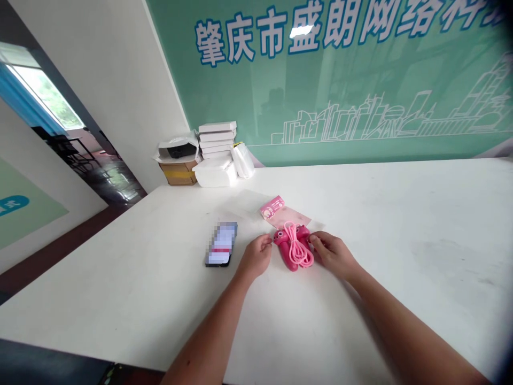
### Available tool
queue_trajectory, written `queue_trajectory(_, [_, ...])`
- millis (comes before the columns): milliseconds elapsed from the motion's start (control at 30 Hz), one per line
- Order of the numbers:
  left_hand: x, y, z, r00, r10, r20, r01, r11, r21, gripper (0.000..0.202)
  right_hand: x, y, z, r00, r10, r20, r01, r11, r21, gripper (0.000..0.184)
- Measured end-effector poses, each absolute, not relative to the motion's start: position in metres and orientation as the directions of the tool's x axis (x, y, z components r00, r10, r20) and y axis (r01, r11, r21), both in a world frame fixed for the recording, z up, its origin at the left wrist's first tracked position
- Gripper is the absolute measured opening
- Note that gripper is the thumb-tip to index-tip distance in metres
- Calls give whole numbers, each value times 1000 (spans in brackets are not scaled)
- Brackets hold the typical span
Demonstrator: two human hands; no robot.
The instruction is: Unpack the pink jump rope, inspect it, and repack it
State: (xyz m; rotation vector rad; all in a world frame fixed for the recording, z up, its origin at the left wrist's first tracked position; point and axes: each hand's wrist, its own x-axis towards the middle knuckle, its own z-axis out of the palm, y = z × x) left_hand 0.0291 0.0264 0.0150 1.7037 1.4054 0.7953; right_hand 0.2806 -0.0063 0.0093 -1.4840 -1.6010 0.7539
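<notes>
A pink skipping rope (pixel 295 247) with two dark pink handles and a coiled light pink cord lies on the white table (pixel 401 224). Its clear packet with a pink label (pixel 272 207) lies just behind it. My left hand (pixel 256 255) rests on the table at the rope's left side, fingers curled, fingertips close to the left handle. My right hand (pixel 332 254) sits at the right side, fingertips touching the right handle. Neither hand has lifted the rope.
A phone (pixel 222 244) lies flat to the left of my left hand. At the table's far left corner stand a stack of white boxes (pixel 217 138), a cardboard box (pixel 179 172) and white foam packing (pixel 216 172). A green wall banner runs behind.
</notes>
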Motion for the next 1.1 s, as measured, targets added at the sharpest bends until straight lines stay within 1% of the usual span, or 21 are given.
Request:
queue_trajectory(100, [25, 22, 2, 203, 978, 36, 396, -116, 911, 44, 277, -3, 6, 246, 948, 201, 496, 55, -867, 43])
queue_trajectory(167, [21, 21, -5, 190, 978, 91, 375, -158, 914, 46, 276, -1, 4, 380, 902, 206, 473, 2, -881, 41])
queue_trajectory(267, [17, 24, -10, 165, 971, 172, 396, -225, 890, 54, 279, 2, 0, 470, 855, 221, 439, -9, -898, 45])
queue_trajectory(333, [15, 26, -11, 176, 967, 186, 424, -245, 872, 59, 283, 4, -5, 476, 853, 215, 414, -2, -910, 52])
queue_trajectory(433, [12, 28, -10, 189, 969, 160, 440, -229, 868, 58, 293, 9, -16, 454, 876, 162, 355, -11, -935, 60])
queue_trajectory(533, [12, 27, -8, 184, 972, 146, 444, -215, 870, 55, 299, 12, -23, 434, 892, 127, 315, -19, -949, 62])
queue_trajectory(600, [13, 25, -8, 188, 968, 164, 479, -236, 845, 53, 301, 13, -23, 429, 896, 117, 323, -31, -946, 62])
queue_trajectory(733, [16, 22, -7, 218, 948, 232, 568, -317, 759, 50, 297, 10, -14, 412, 903, 123, 405, -61, -912, 60])
queue_trajectory(867, [21, 21, -8, 233, 931, 281, 619, -365, 695, 46, 293, 8, -7, 378, 914, 147, 523, -79, -849, 50])
queue_trajectory(967, [24, 20, -11, 240, 918, 316, 646, -394, 654, 43, 291, 9, -9, 317, 933, 171, 589, -53, -806, 44])
queue_trajectory(1100, [30, 22, -14, 232, 915, 330, 673, -396, 624, 40, 290, 14, -16, 254, 936, 243, 673, 10, -740, 45])
